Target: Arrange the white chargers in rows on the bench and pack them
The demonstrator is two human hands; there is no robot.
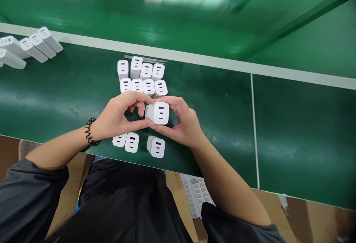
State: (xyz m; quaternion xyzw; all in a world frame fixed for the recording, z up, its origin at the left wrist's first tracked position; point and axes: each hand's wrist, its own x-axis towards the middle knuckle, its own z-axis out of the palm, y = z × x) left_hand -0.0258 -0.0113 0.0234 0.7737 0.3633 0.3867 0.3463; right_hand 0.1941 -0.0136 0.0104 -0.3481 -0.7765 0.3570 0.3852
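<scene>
We pinch a white charger [161, 113] by its far and near sides, between our left hand [118, 114] and right hand [185, 122], two charger rows [148, 85] beyond

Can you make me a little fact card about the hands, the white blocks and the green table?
Left hand: holding a white block with thumb and finger
Right hand: holding the same block
Block's face: three dark slots
Beyond the hands: two rows of blocks, four each
Nearer the body: three visible blocks
Far left: more blocks
Left wrist: black coiled band
Table: green
</scene>
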